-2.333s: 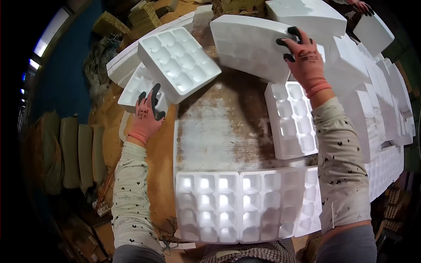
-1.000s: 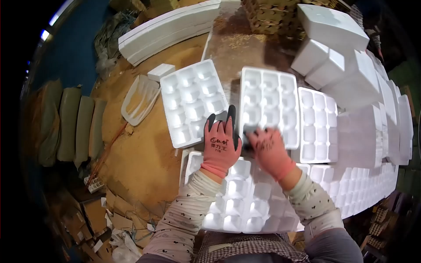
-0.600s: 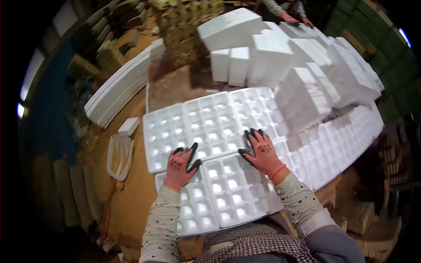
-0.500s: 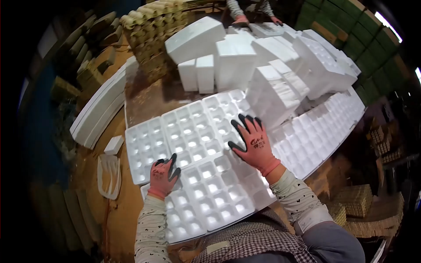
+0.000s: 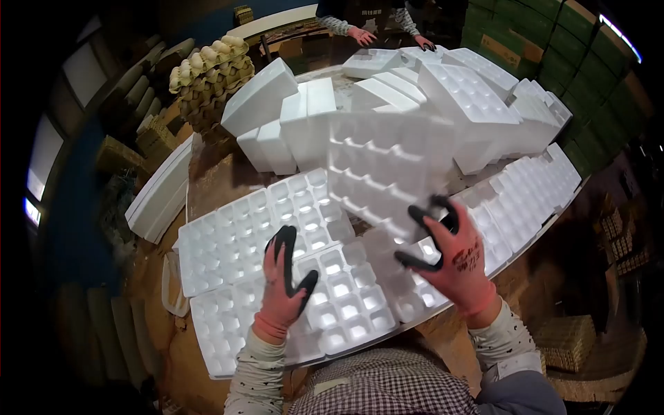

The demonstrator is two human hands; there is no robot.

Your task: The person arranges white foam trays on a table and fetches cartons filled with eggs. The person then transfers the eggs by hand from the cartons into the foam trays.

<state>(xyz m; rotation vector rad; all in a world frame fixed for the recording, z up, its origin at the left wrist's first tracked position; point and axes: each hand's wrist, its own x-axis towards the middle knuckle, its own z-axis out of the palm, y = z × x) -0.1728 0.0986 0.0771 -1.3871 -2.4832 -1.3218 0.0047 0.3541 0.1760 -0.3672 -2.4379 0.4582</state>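
Observation:
My left hand (image 5: pixel 282 280), in a pink glove with black fingertips, is over the white foam trays (image 5: pixel 228 332) with rows of square hollows. Its fingers are stretched and the thumb stands apart, with nothing between them. My right hand (image 5: pixel 456 259), gloved alike, has thumb and fingers spread by the lower right corner of a tilted foam tray (image 5: pixel 384 162). This tray is smeared by motion and its hollows face me. Whether the right fingertips touch its edge is hard to tell. More trays (image 5: pixel 242 242) lie flat, side by side, beyond my left hand.
Stacked foam trays (image 5: pixel 308 117) stand across the table's back. A row of trays (image 5: pixel 515 211) runs along the right edge. Egg-filled pulp trays (image 5: pixel 214 76) rise at the back left. Another person's hands (image 5: pixel 361 36) are at the far side. Green cartons (image 5: pixel 553 62) are piled back right.
My right hand has lifted off the flat trays and moved right and down; a foam tray now stands tilted beside it. My left hand has shifted right with fingers extended. The view has moved.

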